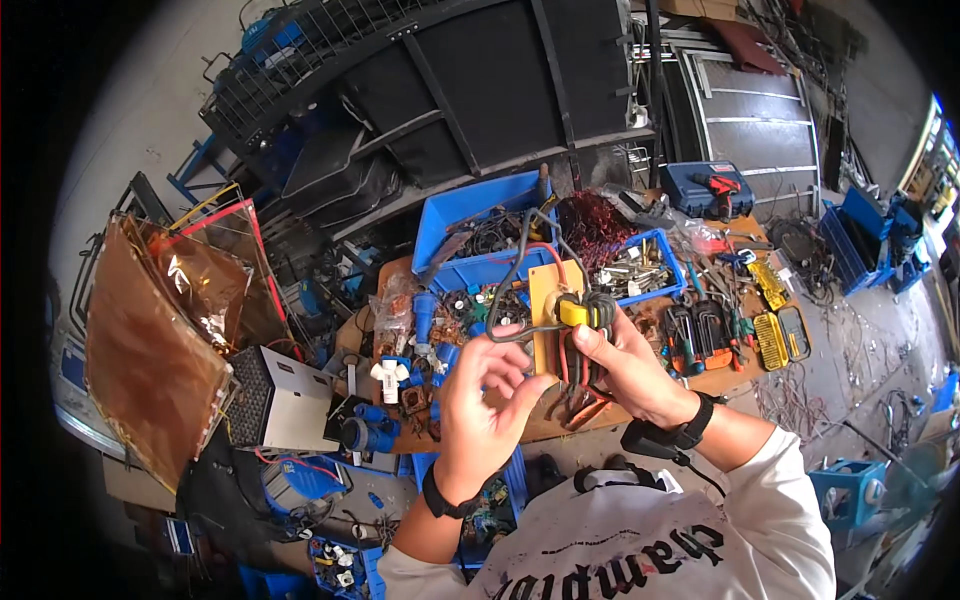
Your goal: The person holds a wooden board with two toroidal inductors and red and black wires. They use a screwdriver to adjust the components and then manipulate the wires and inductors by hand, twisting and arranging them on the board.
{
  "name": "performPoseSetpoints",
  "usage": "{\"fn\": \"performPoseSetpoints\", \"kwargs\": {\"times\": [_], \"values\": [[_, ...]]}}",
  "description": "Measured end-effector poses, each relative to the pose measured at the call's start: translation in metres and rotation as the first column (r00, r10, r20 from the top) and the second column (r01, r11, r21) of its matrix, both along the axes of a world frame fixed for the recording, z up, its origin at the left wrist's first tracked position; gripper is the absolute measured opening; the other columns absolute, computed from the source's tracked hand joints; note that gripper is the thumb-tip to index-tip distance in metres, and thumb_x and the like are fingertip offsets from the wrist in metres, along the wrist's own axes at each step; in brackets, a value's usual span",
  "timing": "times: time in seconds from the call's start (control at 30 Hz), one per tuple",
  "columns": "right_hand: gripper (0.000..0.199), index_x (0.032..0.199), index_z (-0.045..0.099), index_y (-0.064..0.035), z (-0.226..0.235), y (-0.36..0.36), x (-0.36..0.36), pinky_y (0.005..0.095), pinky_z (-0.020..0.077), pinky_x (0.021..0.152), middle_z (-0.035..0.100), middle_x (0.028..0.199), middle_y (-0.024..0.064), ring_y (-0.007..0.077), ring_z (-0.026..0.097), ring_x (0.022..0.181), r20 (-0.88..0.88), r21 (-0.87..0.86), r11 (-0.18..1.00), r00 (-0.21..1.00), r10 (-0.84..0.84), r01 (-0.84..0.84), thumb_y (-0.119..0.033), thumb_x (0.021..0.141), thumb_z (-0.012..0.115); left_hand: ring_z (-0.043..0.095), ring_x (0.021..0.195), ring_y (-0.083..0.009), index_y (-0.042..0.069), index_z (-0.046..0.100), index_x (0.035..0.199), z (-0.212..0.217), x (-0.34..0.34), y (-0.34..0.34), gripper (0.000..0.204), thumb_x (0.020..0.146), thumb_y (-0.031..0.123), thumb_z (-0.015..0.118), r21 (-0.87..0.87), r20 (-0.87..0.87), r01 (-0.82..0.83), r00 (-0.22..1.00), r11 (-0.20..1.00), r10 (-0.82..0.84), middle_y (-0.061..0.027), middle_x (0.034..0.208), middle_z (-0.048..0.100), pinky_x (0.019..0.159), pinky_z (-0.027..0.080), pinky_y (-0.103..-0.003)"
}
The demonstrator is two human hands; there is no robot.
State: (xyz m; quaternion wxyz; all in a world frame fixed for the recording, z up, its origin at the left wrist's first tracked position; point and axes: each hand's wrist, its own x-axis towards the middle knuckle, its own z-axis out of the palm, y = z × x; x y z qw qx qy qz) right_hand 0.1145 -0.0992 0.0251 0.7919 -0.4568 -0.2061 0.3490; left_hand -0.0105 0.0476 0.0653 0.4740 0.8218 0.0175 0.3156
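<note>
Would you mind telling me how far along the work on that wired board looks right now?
Done: the yellowish board is off the bench and lifted clear. In hand: the right hand grips it by the yellow-taped coil, and the left hand pinches a grey cable looping off it. Left: the coil and the red and black wires are still attached.

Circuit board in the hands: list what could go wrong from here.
1. The circuit board is held up over the cluttered table; if the right hand slips, it may drop among the parts.
2. Its loose wires loop near the left hand and could snag.
</note>
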Motion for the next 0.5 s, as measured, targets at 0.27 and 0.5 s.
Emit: {"fn": "performPoseSetpoints", "kwargs": {"times": [0.27,0.5], "values": [[0.092,0.152,0.016,-0.0003,0.001,-0.011,-0.01,0.0294,0.0491,0.094,0.053,0.123,0.007,0.0127,0.057,0.105,0.093,0.023,0.999,0.995,-0.029,0.027,-0.03,0.091,0.079,0.066,0.07,-0.0118,-0.004,0.067,0.108,-0.005,0.017,-0.012,0.014,0.099,0.006,0.063,-0.171,-0.057,0.035,0.997,0.985,-0.046,-0.0093,0.085,0.07,0.062,0.053,-0.025],[0.111,0.153,0.008,-0.0012,0.002,-0.019,-0.009,0.0327,0.0514,0.097,0.052,0.128,0.01,0.0143,0.059,0.11,0.166,0.071,0.997,0.986,-0.007,-0.005,-0.009,0.077,0.089,0.065,0.073,-0.0117,-0.004,0.067,0.101,-0.004,0.023,-0.02,0.017,0.102,0.012,0.06,-0.328,0.009,0.033,0.999,0.944,-0.032,-0.0071,0.085,0.067,0.065,0.053,-0.025]]}}
